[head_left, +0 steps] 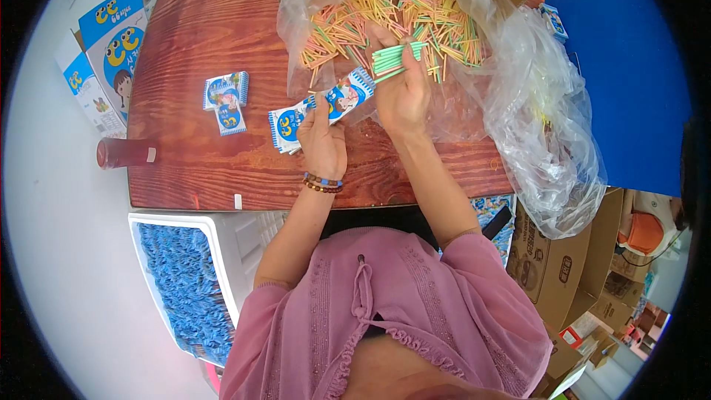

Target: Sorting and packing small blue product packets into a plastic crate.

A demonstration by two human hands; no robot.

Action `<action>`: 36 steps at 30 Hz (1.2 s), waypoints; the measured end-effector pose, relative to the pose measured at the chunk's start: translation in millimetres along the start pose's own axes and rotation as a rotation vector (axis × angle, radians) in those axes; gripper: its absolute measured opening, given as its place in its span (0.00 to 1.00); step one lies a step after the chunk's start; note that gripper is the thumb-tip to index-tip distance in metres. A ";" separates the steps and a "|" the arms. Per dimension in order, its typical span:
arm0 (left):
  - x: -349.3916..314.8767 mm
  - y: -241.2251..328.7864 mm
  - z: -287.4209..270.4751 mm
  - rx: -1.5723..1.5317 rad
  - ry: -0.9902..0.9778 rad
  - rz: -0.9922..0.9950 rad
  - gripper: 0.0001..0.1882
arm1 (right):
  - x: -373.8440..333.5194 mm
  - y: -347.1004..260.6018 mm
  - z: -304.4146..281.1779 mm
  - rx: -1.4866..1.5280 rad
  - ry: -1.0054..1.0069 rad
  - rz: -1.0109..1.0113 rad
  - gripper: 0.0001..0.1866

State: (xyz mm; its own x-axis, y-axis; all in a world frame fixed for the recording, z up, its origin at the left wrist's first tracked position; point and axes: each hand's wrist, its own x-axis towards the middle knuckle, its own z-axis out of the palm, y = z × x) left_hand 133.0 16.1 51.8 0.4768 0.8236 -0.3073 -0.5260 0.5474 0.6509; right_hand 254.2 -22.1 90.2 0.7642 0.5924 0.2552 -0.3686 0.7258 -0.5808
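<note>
My left hand (324,141) is closed on a small stack of blue-and-white printed packets (337,103), its thumb lying across them. My right hand (406,96) grips a bundle of thin green sticks (394,61), with a few pale ones at its lower side. The sticks' lower left end is right by the top end of the packets. Just beyond my hands, many loose yellow, pink and green sticks (342,22) lie in a clear plastic bag (292,30). Two more packets (227,92) rest on the wooden table (200,22) to the left.
A dark red cylinder (126,153) lies at the table's left edge, near printed cartons (115,52). Below stands a white bin (215,252) full of blue packets (181,289). The bag's loose end hangs over the right edge, beside a blue panel (622,74) and cardboard boxes (544,267).
</note>
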 end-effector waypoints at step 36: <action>25.8 3.8 -32.8 -0.567 -0.312 -0.164 0.16 | -2.6 -33.9 17.6 -0.434 -0.175 0.087 0.22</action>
State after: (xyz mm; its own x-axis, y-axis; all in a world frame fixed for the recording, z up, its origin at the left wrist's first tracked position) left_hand 120.2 44.3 23.6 0.7189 0.6878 -0.1007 -0.6774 0.7256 0.1209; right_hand 255.4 -42.1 122.9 0.6259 0.7215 0.2960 -0.1440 0.4800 -0.8654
